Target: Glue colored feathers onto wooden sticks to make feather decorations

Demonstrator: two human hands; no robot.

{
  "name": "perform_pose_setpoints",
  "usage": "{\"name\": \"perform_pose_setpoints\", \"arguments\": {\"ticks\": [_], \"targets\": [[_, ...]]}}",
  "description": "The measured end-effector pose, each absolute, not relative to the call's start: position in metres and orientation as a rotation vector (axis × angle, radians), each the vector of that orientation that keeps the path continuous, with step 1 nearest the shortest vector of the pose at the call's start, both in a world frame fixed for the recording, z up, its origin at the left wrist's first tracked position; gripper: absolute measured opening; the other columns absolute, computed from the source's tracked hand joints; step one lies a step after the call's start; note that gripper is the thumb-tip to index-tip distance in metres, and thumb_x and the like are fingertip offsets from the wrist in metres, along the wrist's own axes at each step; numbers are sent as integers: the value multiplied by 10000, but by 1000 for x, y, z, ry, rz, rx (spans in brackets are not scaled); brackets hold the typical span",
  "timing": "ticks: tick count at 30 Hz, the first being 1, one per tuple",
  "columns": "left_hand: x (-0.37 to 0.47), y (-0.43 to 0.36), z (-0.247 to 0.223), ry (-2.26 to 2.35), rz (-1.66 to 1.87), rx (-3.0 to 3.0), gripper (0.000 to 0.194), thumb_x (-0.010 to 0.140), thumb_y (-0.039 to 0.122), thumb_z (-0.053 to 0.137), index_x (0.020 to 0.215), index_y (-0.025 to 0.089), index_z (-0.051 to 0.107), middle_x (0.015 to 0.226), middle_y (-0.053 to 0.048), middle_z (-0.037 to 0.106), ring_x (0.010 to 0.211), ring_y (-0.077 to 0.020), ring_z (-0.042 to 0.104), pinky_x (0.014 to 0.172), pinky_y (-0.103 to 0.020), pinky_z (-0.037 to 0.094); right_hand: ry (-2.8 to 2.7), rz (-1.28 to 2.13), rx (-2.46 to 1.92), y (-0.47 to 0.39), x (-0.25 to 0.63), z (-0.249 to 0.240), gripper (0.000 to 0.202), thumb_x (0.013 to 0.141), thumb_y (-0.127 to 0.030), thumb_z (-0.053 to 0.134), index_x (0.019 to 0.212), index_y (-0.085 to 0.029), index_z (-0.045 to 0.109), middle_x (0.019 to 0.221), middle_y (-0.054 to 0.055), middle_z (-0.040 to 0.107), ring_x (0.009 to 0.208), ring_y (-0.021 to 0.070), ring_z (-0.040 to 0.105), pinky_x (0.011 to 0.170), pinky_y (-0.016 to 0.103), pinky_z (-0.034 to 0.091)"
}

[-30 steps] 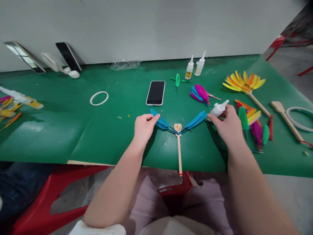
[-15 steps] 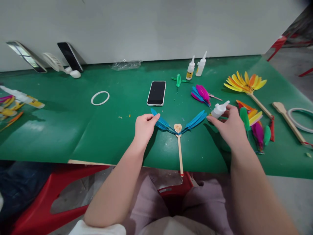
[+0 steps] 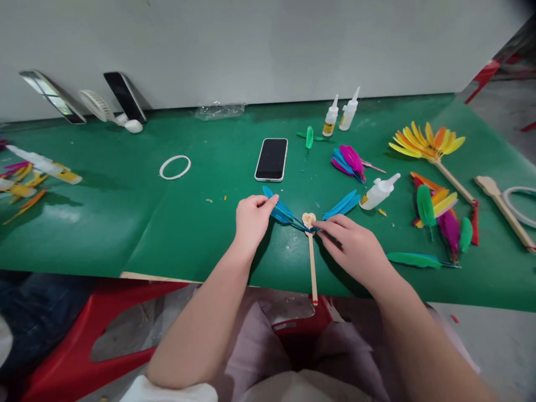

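Observation:
A wooden stick with a heart-shaped head lies upright in view near the table's front edge. Blue feathers spread from the heart on both sides. My left hand pinches the left blue feathers near their tips between thumb and fingers. Close to the heart, my right hand has its thumb and index finger closed at the quills of the right blue feathers; its fingers partly cover them. Just beyond that hand, a white glue bottle stands slightly tilted in view, its cap off the nozzle.
A phone lies ahead. Two glue bottles stand behind, near pink and blue feathers. To the right are a yellow feather fan, loose mixed feathers, a green feather and a bare wooden stick.
My right hand has left the glue bottle standing on the table and moved left to the feather quills beside the heart. My left hand keeps its pinch on the left blue feathers.

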State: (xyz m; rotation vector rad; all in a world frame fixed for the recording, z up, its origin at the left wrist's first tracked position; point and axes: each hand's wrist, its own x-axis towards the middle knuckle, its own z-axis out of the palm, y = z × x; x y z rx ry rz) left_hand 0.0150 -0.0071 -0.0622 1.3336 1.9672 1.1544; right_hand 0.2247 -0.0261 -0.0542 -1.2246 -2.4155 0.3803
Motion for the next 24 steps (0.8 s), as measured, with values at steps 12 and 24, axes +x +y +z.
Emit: {"name": "perform_pose_setpoints", "arguments": {"ticks": [12, 24], "targets": [[18, -8, -63, 1991, 1173, 1372, 456, 750, 406, 571, 433, 180, 334, 452, 48, 268, 463, -92, 245, 479, -266, 212, -2473, 418, -1293, -22, 224, -64, 267, 881, -292, 444, 1072, -240, 623, 953, 16, 636, 853, 147, 614, 702, 256, 478], [16, -6, -65, 2010, 1174, 1395, 448, 750, 410, 565, 436, 184, 338, 458, 42, 271, 474, -100, 269, 479, -266, 209, -2487, 416, -1317, -23, 223, -62, 269, 874, -305, 456, 1098, -249, 593, 978, 13, 630, 876, 153, 615, 704, 265, 488]]}}
